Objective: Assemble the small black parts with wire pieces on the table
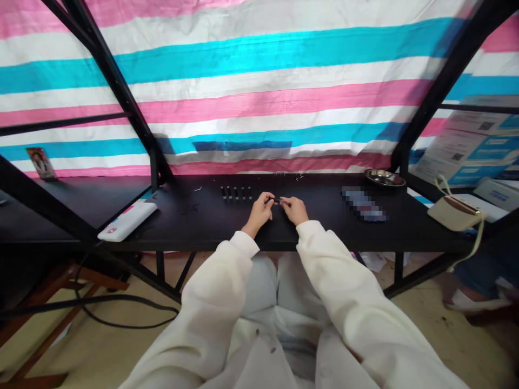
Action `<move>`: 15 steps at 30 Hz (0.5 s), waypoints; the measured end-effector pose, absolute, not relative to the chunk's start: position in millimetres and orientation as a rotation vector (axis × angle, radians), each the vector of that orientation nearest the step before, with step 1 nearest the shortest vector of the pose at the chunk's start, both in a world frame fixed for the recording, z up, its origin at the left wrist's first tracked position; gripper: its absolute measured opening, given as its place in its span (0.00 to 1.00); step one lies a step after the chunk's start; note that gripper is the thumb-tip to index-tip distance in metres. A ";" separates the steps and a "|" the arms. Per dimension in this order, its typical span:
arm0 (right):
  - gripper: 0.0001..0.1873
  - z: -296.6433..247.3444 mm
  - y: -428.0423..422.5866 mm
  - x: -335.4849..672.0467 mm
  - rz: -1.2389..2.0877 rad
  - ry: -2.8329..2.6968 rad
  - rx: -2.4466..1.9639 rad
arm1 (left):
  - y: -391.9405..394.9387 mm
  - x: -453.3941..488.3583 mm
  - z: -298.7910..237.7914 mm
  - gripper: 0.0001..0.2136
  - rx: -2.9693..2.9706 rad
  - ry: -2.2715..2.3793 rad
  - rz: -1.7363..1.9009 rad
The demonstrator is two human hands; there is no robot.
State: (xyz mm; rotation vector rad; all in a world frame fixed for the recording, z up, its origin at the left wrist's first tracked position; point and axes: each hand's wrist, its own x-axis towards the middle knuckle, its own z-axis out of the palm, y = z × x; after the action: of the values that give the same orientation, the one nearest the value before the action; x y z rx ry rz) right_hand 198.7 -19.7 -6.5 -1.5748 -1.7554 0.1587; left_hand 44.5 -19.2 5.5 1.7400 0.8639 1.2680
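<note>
My left hand (pixel 260 212) pinches a small dark cylinder (pixel 277 200) above the black table (pixel 211 227). At the cylinder's right end, the fingertips of my right hand (pixel 296 209) are closed together and seem to grip that end or a tiny part on it; the detail is too small to make out. Left of my hands, several short black cylinders (pixel 235 193) with pale ends stand upright in a row on the tabletop. Small pale scraps (pixel 300 176) lie near the table's back edge.
A shiny metal dish (pixel 385 178) sits at the back right, near a blurred-out object (pixel 364 204). A white device (pixel 128 221) lies at the left, and a cream handbag (pixel 456 209) is at the right. Black frame posts (pixel 133 108) flank the table before a striped sheet (pixel 263 102).
</note>
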 end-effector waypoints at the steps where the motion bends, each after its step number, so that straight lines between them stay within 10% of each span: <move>1: 0.16 -6.1 -20.0 198.6 0.158 -1.755 -1.587 | -19.3 44.6 5.8 0.08 1.736 0.860 1.270; 15: 0.18 6.5 -32.9 193.5 -0.011 -1.870 -1.748 | -23.0 42.2 5.0 0.09 1.835 0.963 1.288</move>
State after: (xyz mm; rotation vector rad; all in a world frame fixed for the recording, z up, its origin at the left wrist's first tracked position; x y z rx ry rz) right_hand 193.5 -32.9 6.5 -1.7479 -1.8696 -0.0109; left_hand 42.2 -23.0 5.0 1.8354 0.9626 1.2878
